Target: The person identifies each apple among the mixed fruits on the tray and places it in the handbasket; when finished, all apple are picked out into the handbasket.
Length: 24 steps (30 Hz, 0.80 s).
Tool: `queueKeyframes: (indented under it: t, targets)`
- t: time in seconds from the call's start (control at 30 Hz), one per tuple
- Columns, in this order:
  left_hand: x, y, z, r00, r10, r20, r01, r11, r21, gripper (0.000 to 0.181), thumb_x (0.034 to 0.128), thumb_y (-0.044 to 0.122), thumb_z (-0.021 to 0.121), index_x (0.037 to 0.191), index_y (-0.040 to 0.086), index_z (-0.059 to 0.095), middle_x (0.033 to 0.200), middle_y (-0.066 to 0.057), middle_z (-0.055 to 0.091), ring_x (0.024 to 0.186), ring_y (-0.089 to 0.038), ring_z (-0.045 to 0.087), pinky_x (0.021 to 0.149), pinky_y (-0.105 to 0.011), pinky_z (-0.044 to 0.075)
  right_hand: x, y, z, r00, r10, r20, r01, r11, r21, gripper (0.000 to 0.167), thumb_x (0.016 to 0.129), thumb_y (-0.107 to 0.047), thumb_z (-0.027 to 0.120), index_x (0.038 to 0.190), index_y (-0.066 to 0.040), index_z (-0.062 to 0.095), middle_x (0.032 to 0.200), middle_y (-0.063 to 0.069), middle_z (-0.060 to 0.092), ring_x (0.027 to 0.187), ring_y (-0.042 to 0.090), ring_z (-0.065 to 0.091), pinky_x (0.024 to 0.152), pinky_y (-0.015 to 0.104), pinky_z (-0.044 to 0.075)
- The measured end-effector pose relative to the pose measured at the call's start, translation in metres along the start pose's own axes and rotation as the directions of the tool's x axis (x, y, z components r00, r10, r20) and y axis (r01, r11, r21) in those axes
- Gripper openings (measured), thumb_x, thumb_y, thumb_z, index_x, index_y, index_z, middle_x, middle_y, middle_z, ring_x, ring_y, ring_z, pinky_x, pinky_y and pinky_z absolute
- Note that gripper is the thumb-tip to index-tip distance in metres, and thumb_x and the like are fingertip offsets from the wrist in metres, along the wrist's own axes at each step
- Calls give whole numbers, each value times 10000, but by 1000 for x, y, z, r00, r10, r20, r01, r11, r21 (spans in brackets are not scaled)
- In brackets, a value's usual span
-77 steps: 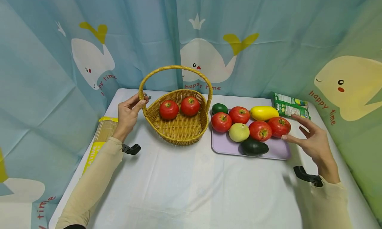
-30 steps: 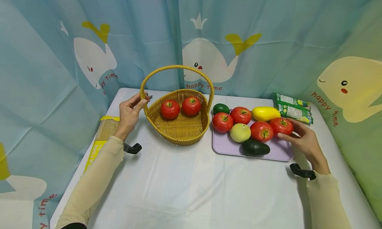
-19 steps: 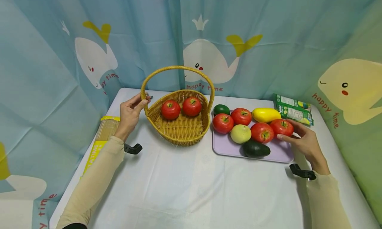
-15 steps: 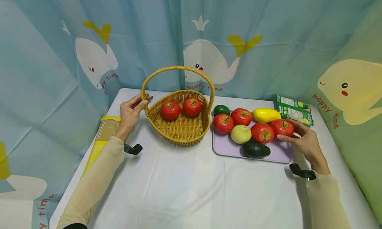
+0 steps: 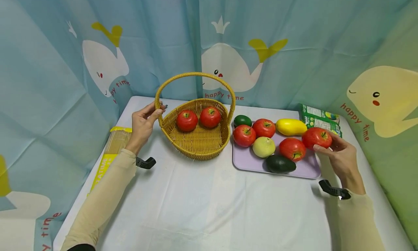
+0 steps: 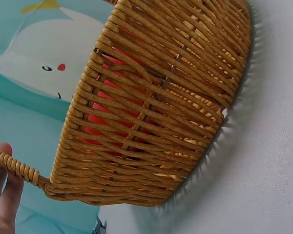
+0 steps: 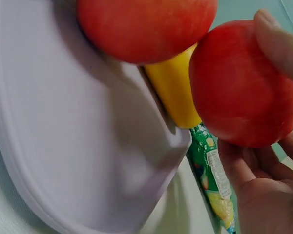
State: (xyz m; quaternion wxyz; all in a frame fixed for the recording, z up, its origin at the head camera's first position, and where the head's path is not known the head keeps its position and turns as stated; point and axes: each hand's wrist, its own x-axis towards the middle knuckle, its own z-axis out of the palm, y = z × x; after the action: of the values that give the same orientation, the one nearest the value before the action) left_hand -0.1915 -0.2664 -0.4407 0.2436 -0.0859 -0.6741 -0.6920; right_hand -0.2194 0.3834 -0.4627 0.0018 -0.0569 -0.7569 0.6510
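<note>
My left hand pinches the left side of the handle of a wicker basket. Inside the basket sit two red apples, a left one and a right one. My right hand grips another red apple at the right end of a lilac tray, fingers behind it and thumb in front. In the right wrist view that held apple is raised beside a second apple. The left wrist view shows the basket's woven side, with red showing through its gaps.
The tray also bears red apples, a pale green round fruit, a dark avocado, a yellow oval fruit and a small green fruit. A green packet lies behind; a yellow-labelled pack lies at left.
My right hand has closed round the rightmost apple and lifted it slightly to the right. The neighbouring apple has rolled a little to the right. My left hand stays on the basket handle.
</note>
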Motion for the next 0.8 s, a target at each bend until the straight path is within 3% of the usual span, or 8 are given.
queueKeyframes:
  t: [0.1,0.2,0.4,0.8]
  targets:
    - [0,0,0,1000,0,-3,0,1000,11,303,1006,19,710,1300,-55,720,1118,-146,791,1028,-146,773,977,-249,611,-2,1,1,1000,-18,-8,19,970,241,712,921,28,787,1564,-155,544,1258,-145,673,1140,33,581,855,69,565]
    - [0,1,0,1000,1,-4,-1,1000,22,304,1006,21,711,1301,-53,720,1130,-197,780,1030,-144,771,979,-250,609,-3,0,3,998,-51,-21,55,936,348,666,898,95,775,1505,-128,613,1220,-100,742,1097,50,648,861,113,593]
    - [0,1,1,1000,6,1,-6,1000,20,307,1006,17,709,1306,-49,720,1181,-348,713,1030,-149,773,973,-246,610,-1,-1,9,990,-140,-29,141,926,351,650,901,130,747,1503,-68,601,1328,-40,695,1191,110,605,934,124,576]
    - [-1,1,1,1000,-2,-4,2,1000,25,337,1008,25,711,1316,-108,686,1185,-358,707,1027,-127,772,967,-241,611,-2,-23,18,979,-185,-80,202,898,391,637,846,202,753,1436,-18,652,1242,-7,762,1090,117,687,895,156,604]
